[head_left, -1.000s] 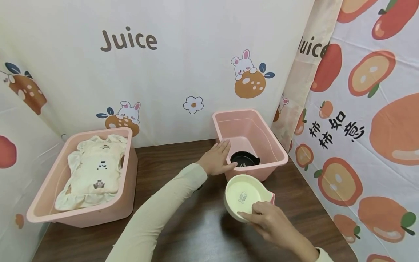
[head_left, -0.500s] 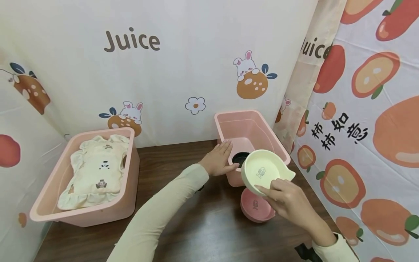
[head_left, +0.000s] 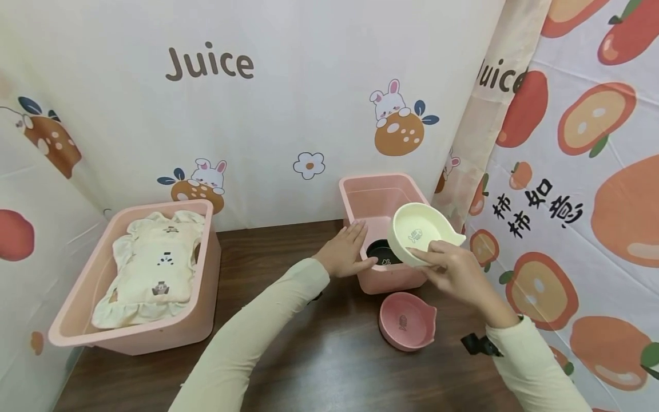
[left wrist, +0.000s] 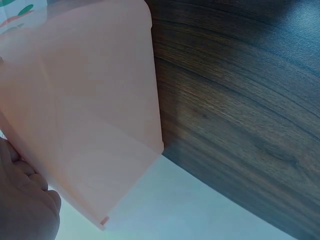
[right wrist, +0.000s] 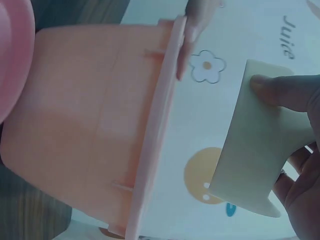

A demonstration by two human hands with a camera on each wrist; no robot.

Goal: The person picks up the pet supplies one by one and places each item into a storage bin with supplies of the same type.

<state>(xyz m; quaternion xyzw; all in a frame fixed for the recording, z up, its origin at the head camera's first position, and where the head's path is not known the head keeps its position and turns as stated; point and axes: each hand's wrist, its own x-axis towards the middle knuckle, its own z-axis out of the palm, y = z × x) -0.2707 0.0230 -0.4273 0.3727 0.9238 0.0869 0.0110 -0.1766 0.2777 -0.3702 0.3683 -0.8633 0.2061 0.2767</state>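
A cream bowl point(head_left: 418, 229) with a pointed lip and a fish print is held by its near rim in my right hand point(head_left: 455, 272), above the right-hand pink bin point(head_left: 391, 280). The right wrist view shows the thumb pressed on the outside of the cream bowl point(right wrist: 250, 145). My left hand point(head_left: 344, 252) rests on the left rim of that bin with its fingers extended. Inside the bin lies a black bowl point(head_left: 380, 252), partly covered from sight by the cream one. A pink bowl point(head_left: 407, 321) with a fish print stands on the table in front of the bin.
A larger pink bin point(head_left: 206, 286) at the left holds a frilled cream cushion point(head_left: 159, 260). Both bins stand on a dark wooden table point(head_left: 319, 355). Printed cloth point(head_left: 268, 126) hangs behind and along both sides.
My right hand has carried the cream bowl up and away from me, from over the table to over the bin. The pink bowl below has come into view. My left hand stays on the rim.
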